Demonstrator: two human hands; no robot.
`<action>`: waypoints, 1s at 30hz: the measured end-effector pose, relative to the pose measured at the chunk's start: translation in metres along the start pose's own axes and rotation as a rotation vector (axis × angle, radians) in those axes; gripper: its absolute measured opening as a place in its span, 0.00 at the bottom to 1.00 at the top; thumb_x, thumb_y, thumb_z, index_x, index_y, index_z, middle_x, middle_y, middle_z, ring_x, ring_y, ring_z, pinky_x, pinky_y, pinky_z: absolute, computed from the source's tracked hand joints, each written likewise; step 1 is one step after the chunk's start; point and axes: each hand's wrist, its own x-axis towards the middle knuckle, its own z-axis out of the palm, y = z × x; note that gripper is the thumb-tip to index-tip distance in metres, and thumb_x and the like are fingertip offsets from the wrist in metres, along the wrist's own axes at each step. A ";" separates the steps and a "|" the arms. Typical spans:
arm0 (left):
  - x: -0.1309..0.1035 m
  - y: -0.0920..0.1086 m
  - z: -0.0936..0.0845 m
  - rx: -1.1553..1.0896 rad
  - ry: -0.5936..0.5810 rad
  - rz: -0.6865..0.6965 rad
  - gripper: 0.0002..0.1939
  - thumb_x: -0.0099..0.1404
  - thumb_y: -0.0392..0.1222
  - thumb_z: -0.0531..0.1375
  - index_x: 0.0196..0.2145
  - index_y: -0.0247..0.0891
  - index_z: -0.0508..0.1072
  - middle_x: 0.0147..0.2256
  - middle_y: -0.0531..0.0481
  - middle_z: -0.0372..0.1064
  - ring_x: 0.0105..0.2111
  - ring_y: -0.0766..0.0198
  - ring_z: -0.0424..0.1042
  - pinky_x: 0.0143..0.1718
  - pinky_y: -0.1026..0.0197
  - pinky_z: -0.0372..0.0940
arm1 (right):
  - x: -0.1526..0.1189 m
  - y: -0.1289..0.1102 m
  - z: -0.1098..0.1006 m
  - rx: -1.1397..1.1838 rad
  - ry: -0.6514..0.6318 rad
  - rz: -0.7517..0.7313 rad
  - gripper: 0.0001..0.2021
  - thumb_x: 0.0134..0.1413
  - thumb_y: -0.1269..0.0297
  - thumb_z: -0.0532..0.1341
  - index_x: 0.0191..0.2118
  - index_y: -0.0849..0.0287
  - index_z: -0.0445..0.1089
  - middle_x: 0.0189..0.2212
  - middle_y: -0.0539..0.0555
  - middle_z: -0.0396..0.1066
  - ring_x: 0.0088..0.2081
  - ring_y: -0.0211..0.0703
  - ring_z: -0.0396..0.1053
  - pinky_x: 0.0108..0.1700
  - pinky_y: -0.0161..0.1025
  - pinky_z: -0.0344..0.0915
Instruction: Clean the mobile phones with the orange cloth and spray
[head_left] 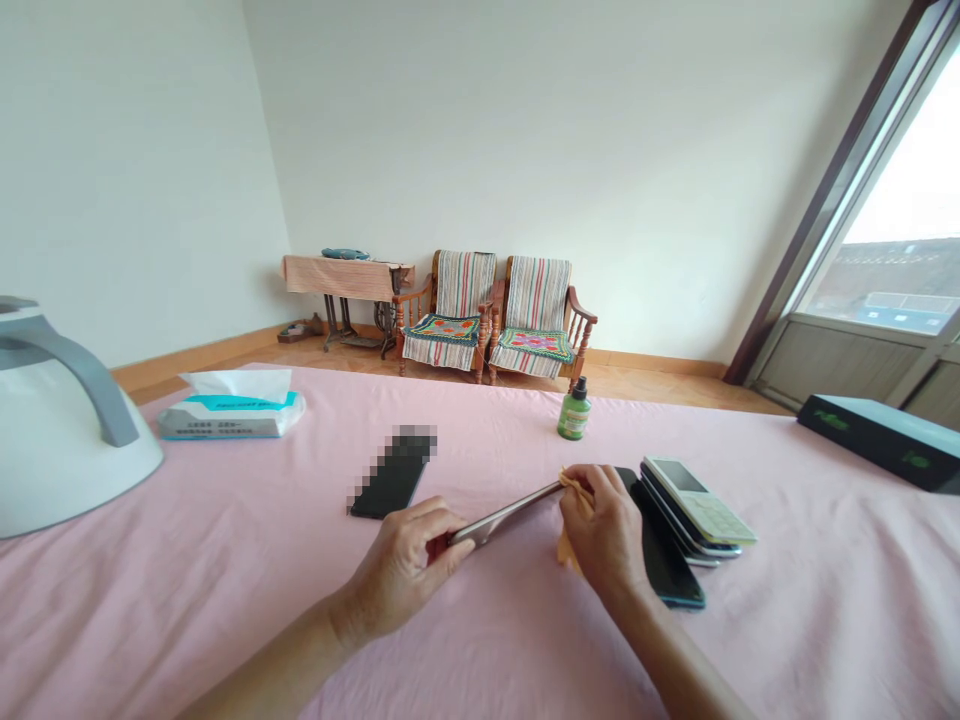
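A smartphone (506, 515) is held tilted and nearly edge-on above the pink cloth. My left hand (409, 555) is closed on its near left end, thumb below and fingers above. At the other end, my right hand (604, 515) pinches an orange-yellow cloth (568, 552) against the phone's edge; part of the cloth hangs below the fingers. Beyond my left hand lies a dark phone (391, 485), partly blurred out. Just right of my right hand is another black phone (667, 560), partly covered by my hand. Beside it sits a stack of phones topped by a white keypad phone (694, 495).
A green spray bottle (574, 412) stands upright behind my hands. A tissue pack (232, 408) and a white kettle (60, 430) are at the left. On the right lies a black box (881, 440). Two wooden chairs (532, 310) and a cloth-covered sewing table (341, 278) stand by the wall.
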 end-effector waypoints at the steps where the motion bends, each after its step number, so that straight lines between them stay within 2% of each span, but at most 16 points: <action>1: 0.000 0.000 0.000 -0.002 0.000 0.000 0.08 0.65 0.36 0.56 0.31 0.35 0.73 0.25 0.51 0.65 0.26 0.65 0.64 0.29 0.66 0.61 | 0.002 0.002 -0.001 -0.006 0.020 0.014 0.07 0.47 0.72 0.55 0.32 0.58 0.68 0.31 0.52 0.67 0.31 0.42 0.68 0.36 0.38 0.64; 5: -0.001 -0.001 0.000 -0.007 -0.012 0.003 0.08 0.66 0.36 0.55 0.32 0.35 0.73 0.25 0.51 0.65 0.27 0.65 0.65 0.30 0.65 0.61 | 0.004 0.004 -0.003 -0.022 0.057 0.041 0.06 0.48 0.72 0.55 0.32 0.57 0.68 0.32 0.52 0.67 0.32 0.43 0.68 0.36 0.39 0.63; 11: 0.002 0.002 0.000 -0.004 -0.007 -0.018 0.08 0.65 0.37 0.55 0.32 0.34 0.74 0.25 0.50 0.65 0.26 0.64 0.65 0.29 0.65 0.61 | 0.001 0.000 0.000 -0.013 0.015 0.032 0.07 0.47 0.72 0.55 0.31 0.58 0.68 0.31 0.52 0.67 0.31 0.43 0.68 0.35 0.39 0.63; 19: 0.001 0.003 0.000 -0.006 0.006 -0.013 0.07 0.65 0.36 0.56 0.32 0.35 0.74 0.25 0.51 0.65 0.25 0.65 0.64 0.27 0.65 0.59 | -0.013 -0.018 0.007 0.151 -0.104 -0.071 0.09 0.47 0.76 0.53 0.32 0.58 0.68 0.31 0.51 0.67 0.33 0.40 0.68 0.37 0.35 0.65; 25: 0.000 0.003 -0.001 -0.028 0.014 -0.038 0.07 0.64 0.36 0.57 0.31 0.35 0.74 0.25 0.50 0.66 0.26 0.65 0.65 0.28 0.65 0.59 | -0.020 -0.030 0.012 0.182 -0.119 -0.111 0.11 0.48 0.79 0.53 0.33 0.59 0.68 0.31 0.52 0.66 0.34 0.40 0.67 0.37 0.36 0.64; 30: 0.003 0.007 -0.002 -0.124 0.008 -0.020 0.07 0.65 0.36 0.58 0.39 0.38 0.75 0.31 0.50 0.70 0.30 0.65 0.68 0.32 0.66 0.61 | -0.032 -0.047 0.016 0.315 -0.277 -0.232 0.14 0.52 0.81 0.51 0.38 0.58 0.67 0.33 0.52 0.65 0.34 0.38 0.66 0.37 0.33 0.64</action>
